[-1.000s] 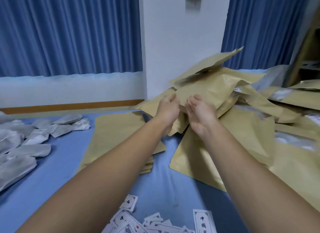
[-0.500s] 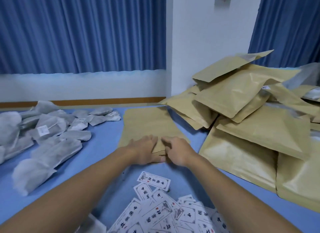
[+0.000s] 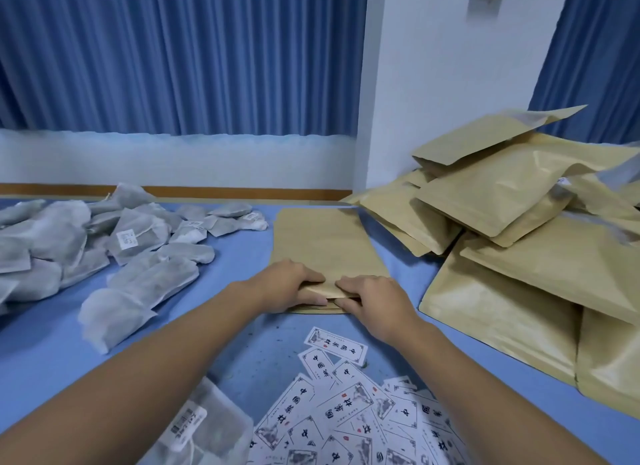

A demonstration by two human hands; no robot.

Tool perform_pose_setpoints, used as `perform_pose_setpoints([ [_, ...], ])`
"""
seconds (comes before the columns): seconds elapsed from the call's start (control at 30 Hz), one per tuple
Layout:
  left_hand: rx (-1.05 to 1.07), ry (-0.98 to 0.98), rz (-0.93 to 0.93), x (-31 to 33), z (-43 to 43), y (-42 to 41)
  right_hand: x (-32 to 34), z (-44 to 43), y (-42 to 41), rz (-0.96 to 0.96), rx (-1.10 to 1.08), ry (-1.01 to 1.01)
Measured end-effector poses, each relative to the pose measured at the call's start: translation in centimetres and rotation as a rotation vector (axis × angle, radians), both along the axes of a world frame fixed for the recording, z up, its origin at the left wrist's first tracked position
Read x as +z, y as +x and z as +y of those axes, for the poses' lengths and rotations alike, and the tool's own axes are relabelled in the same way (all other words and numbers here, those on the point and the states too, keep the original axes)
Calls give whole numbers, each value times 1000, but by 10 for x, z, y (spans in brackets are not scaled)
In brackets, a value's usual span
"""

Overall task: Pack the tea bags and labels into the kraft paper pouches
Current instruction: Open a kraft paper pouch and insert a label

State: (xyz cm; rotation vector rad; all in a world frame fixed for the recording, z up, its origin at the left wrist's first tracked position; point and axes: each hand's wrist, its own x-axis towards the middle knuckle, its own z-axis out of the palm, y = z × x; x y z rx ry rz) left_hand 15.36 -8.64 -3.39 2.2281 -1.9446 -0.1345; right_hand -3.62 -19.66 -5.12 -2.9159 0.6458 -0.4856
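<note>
Your left hand and right hand meet at the near end of the stack of flat pouches, in the middle of the frame on the blue worktop. Each grip is narrow: fingers lie on the top pouch, thumbs tuck under its near edge, and together they pinch that edge, which stands slightly lifted off the ones below.

The tea bags lie in a loose grey heap at the left of the frame, apart from the stack. 1 more tea bag with a white sticker sits at the bottom edge under your left forearm. The labels, white cards with black characters, spread across the lower middle, just in front of your hands.

At the right a pile of puffed-up pouches leans against the white pillar. Blue curtains hang behind.
</note>
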Motion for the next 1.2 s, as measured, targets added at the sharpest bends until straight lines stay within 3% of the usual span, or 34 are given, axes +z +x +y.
perform_pose_setpoints([
  [0.1, -65, -12, -14, 6, 9, -3, 1, 3, 0, 39, -5, -93],
  [0.17, -61, -25, -117, 6, 11, -10, 0, 4, 2, 67, -18, -143],
  [0.3, 93, -66, -296, -2, 14, -27, -3, 12, 5, 93, -111, -169],
  [0.4, 153, -144, -324, -5, 23, -38, -7, 16, 6, 54, -159, -153],
  [0.47, 217, -310, -289, -10, 33, -44, -7, 22, 7, -6, -185, -127],
  [0.5, 250, -486, -256, -12, 39, -49, -7, 26, 7, -42, -192, -110],
  [0.57, 328, -844, -125, -17, 50, -60, -8, 33, 7, -127, -184, -49],
  [0.63, 452, -964, 172, -22, 59, -70, -9, 40, 7, -204, -157, 52],
  [0.77, 690, -612, 1097, -30, 63, -77, -18, 54, 7, -359, -95, 269],
  [0.87, 629, -604, 1435, -27, 69, -72, -21, 62, 8, -425, 70, 551],
  [0.93, 572, -588, 1481, -28, 71, -71, -20, 65, 6, -446, 182, 719],
  [1.03, 517, -542, 1391, -33, 73, -77, -20, 68, 2, -474, 281, 917],
  [1.2, 450, -554, 1378, -33, 74, -80, -19, 65, -3, -494, 352, 1097],
])
